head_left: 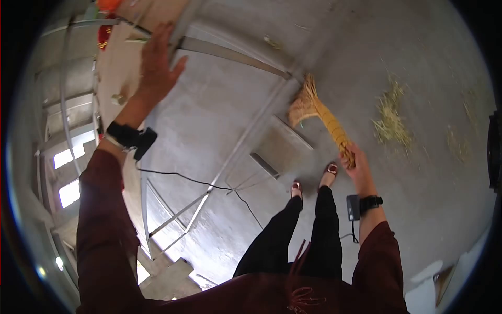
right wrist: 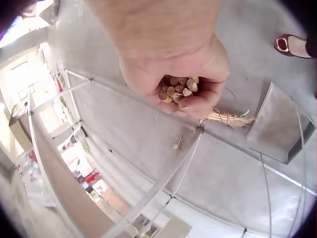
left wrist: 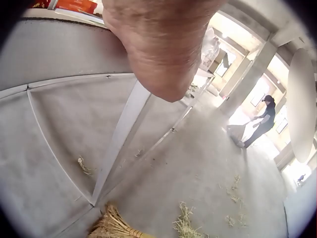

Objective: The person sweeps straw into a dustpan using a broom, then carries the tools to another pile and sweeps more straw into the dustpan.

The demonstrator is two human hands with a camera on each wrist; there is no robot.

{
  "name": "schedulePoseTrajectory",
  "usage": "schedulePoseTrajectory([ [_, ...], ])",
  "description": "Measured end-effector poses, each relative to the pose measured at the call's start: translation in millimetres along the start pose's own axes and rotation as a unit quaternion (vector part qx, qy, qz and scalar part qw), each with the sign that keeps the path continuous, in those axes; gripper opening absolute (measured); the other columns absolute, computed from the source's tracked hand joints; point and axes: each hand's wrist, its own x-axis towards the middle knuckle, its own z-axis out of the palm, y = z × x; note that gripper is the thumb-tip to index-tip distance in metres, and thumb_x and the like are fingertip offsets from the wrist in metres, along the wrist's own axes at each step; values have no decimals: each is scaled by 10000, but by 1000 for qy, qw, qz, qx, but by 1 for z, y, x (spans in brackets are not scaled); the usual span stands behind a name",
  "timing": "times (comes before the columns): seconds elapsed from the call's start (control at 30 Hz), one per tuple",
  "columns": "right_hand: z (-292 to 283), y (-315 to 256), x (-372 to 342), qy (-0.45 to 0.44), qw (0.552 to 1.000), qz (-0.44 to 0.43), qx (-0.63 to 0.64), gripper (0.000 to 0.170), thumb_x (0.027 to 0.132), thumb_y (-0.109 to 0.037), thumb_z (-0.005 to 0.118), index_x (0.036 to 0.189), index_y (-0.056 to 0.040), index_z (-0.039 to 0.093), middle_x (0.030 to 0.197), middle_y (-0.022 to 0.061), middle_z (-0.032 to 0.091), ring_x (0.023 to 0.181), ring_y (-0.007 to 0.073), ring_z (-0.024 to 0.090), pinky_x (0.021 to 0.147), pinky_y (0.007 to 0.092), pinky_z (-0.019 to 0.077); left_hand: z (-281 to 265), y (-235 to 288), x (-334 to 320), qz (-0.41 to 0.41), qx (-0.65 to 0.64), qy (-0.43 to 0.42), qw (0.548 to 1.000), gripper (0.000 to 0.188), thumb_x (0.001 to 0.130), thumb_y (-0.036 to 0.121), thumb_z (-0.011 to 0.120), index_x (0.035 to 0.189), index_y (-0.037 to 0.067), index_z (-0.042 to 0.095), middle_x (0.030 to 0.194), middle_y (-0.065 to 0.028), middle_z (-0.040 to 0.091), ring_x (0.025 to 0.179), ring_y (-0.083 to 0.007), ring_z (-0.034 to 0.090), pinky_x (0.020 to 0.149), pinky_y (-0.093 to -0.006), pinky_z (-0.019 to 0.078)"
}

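Note:
My right hand (head_left: 355,165) grips the yellow handle of a straw broom (head_left: 330,123). The bristles angle away toward the floor near the table's metal frame. In the right wrist view the fingers of that hand (right wrist: 178,69) wrap round the handle, whose cut stalk ends (right wrist: 179,90) show inside the fist. My left hand (head_left: 157,65) has its fingers stretched out and thumb apart, over the edge of a table (head_left: 116,73), holding nothing. A metal dustpan (head_left: 285,146) lies on the floor between the broom head and my feet.
Loose straw (head_left: 392,118) lies scattered on the concrete floor to the right. Metal table legs and bars (left wrist: 119,144) stand under and beside the table. A black cable (head_left: 180,178) hangs from my left wrist. Another person (left wrist: 262,121) stands farther off, by a pale sack (left wrist: 236,131).

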Motion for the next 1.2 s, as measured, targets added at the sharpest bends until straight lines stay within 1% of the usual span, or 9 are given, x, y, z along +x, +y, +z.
schedulePoseTrajectory([
  [0.13,-49,-41,-25,43,997,-61,29,397,849,-179,513,1228,-86,436,724,70,544,498,101,480,404,195,373,2,0,2,-14,-6,2,1000,665,768,117,636,1341,50,306,1378,-107,360,1247,-302,359,1012,-441,271],
  [0.3,-25,-50,-90,79,982,-160,55,370,851,-188,525,1184,-48,448,801,79,564,559,106,509,440,204,398,8,-7,-1,-19,-24,3,1000,645,781,93,618,1341,51,301,1385,-103,358,1246,-304,363,1020,-434,269],
  [0.47,46,-41,-160,-54,987,-140,61,356,830,-204,576,1120,-37,456,859,81,558,617,114,538,502,257,449,5,-7,1,-31,-28,5,999,629,795,72,598,1349,50,300,1386,-111,363,1265,-290,351,1033,-424,258],
  [0.63,47,-49,-89,239,918,-198,-247,433,784,-129,605,1175,-24,452,794,57,546,639,109,552,527,234,460,6,-5,2,-62,-61,-12,996,624,751,19,611,1314,46,343,1376,-108,367,1238,-317,370,1024,-422,271],
  [0.73,76,-69,-55,236,873,-264,-335,509,780,-122,606,1250,-18,441,793,49,558,640,84,541,513,210,436,4,-2,2,-82,-35,-47,995,643,772,-4,584,1346,56,302,1388,-112,349,1260,-311,350,1028,-387,323],
  [0.87,78,-128,24,127,802,-309,-495,659,767,-129,610,1370,-37,360,968,101,617,779,146,579,702,269,472,4,-3,8,-90,-77,-59,991,612,776,16,569,1336,47,325,1390,-126,352,1261,-314,348,1045,-418,275],
  [0.97,112,-166,57,84,800,-251,-538,633,766,-151,608,1347,-30,389,1018,114,621,842,175,591,788,290,461,4,-2,8,-117,-86,-76,986,572,807,42,542,1333,30,315,1397,-143,328,1265,-321,346,1042,-420,292],
  [1.1,137,-193,98,55,775,-239,-582,620,764,-165,607,1341,-62,408,985,117,628,811,182,594,754,284,467,7,-5,7,-117,-86,-79,986,532,847,67,508,1328,15,285,1394,-184,307,1265,-344,341,1029,-431,311],
  [1.2,164,-207,127,-24,736,-317,-598,625,768,-152,601,1355,-86,396,881,40,608,615,107,538,531,269,458,7,-9,6,-100,-79,-77,989,509,866,79,499,1321,10,282,1386,-208,305,1263,-360,342,1022,-438,314],
])
